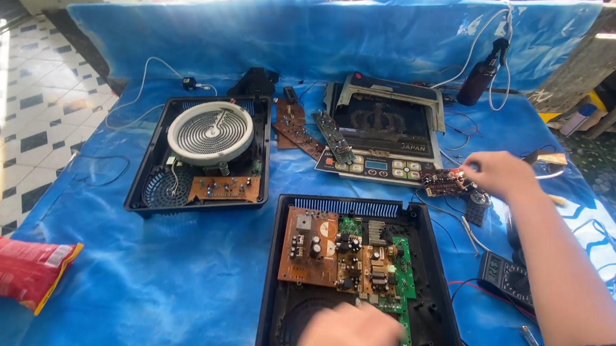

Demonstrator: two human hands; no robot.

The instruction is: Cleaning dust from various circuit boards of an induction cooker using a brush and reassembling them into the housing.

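A blue sheet [188,282] carries 2 opened black cooker housings [437,285], circuit boards [299,128], a multimeter [506,276].

You work on a blue cloth [153,283] in bright daylight. Patterned white floor tiles [14,103] lie to your left.

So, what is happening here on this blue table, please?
A person is working on opened induction cookers spread on a blue cloth. The left hand rests on the green circuit board inside the near black casing. The right hand reaches to a small circuit board beside the detached glass top panel. Another open cooker with a round coil lies further left, and a multimeter sits under the right forearm.
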